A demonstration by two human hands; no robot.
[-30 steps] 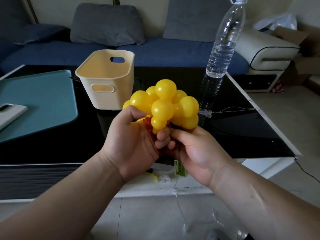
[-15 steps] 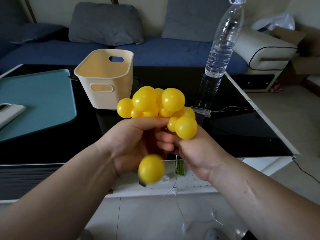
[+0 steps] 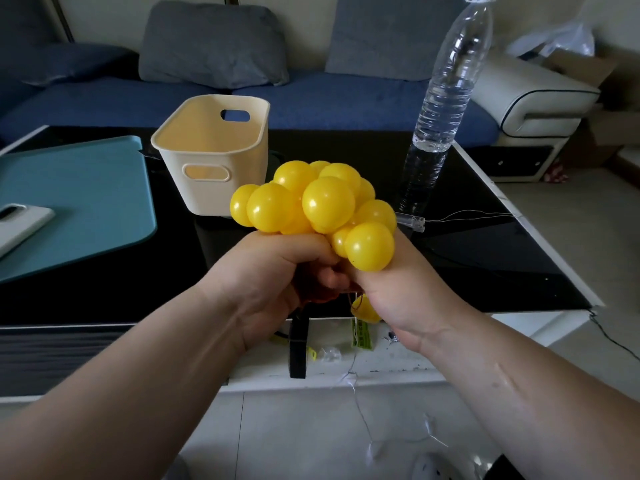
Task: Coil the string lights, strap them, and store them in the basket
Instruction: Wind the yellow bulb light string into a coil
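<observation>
The string lights (image 3: 313,206) are a bunch of several glossy yellow balls held above the table's front edge. My left hand (image 3: 273,282) grips the bunch from below on the left, and my right hand (image 3: 401,292) grips it on the right; the fingers meet under the balls. One yellow ball (image 3: 365,311) peeks out below my right hand. A thin wire (image 3: 360,410) trails down from the bunch to the floor. A black strap (image 3: 298,344) hangs beneath my left hand. The cream basket (image 3: 214,154) stands open on the table behind the bunch, to its left.
A tall clear water bottle (image 3: 446,98) stands on the black glass table (image 3: 485,251) to the right, with a clear plug and wire (image 3: 457,216) beside it. A teal mat (image 3: 79,202) with a white phone (image 3: 20,225) lies left. A blue sofa runs behind.
The ball that dangled below my hands half a second ago has been drawn up and sits mostly behind my right hand. The bunch has been regathered between both hands.
</observation>
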